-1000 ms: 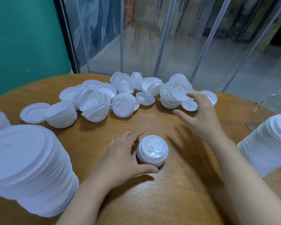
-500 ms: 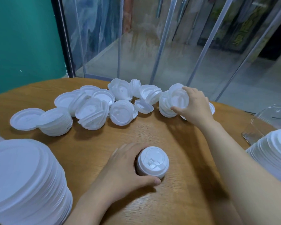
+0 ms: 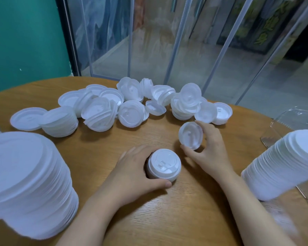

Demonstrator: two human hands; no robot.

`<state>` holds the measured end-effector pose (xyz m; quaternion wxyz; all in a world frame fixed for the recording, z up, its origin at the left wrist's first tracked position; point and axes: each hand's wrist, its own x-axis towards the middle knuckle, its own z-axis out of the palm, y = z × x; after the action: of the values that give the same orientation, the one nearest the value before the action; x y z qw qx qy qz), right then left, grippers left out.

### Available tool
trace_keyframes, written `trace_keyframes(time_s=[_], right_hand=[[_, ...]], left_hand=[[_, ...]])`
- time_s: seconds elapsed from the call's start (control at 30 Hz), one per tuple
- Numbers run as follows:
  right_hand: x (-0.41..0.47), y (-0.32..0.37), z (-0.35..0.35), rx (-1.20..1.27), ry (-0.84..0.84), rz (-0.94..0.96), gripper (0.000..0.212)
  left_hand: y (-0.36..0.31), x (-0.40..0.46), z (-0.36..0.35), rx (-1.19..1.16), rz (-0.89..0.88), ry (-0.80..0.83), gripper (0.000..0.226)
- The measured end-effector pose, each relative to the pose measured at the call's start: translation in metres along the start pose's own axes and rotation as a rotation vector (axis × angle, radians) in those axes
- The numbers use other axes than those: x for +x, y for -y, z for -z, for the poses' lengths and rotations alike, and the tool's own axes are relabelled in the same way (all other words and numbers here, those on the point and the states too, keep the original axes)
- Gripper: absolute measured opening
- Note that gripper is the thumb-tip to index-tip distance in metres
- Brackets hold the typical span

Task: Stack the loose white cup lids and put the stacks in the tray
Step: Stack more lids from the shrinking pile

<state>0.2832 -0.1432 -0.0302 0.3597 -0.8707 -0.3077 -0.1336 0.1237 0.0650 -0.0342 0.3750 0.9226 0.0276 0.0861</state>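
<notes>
A short stack of white lids (image 3: 164, 165) stands upright on the round wooden table (image 3: 167, 210), and my left hand (image 3: 132, 173) curls around its left side. My right hand (image 3: 209, 151) holds a single white lid (image 3: 191, 135) tilted on edge, just above and to the right of that stack. Several loose white lids (image 3: 114, 107) lie in a heap across the far side of the table. A clear plastic tray (image 3: 295, 118) sits at the right edge, partly hidden.
A tall lid stack (image 3: 28, 178) fills the near left. Another long lid stack (image 3: 288, 162) leans at the right, over the tray. Glass panels and a green wall stand behind the table.
My right hand reached into the far heap, took one lid and drew it back toward the short stack. My left hand stayed on the stack.
</notes>
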Motion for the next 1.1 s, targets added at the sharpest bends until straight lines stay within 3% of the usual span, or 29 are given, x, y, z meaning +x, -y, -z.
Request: trace_keyframes(time_s=[0.37, 0.7, 0.87, 1.1], right_hand=[[-0.001, -0.004, 0.007, 0.116, -0.023, -0.049, 0.083], [-0.005, 0.001, 0.008, 0.287, -0.059, 0.036, 0.088], [-0.006, 0.001, 0.005, 0.381, 0.010, 0.024, 0.081], [-0.007, -0.008, 0.020, 0.182, 0.205, -0.101, 0.072]], left_hand=[[0.003, 0.002, -0.005, 0.008, -0.007, -0.016, 0.081], [-0.001, 0.000, -0.006, 0.000, 0.007, -0.028, 0.078], [-0.002, 0.000, -0.006, -0.006, 0.018, -0.028, 0.081], [-0.003, 0.000, -0.005, 0.006, 0.026, -0.025, 0.083]])
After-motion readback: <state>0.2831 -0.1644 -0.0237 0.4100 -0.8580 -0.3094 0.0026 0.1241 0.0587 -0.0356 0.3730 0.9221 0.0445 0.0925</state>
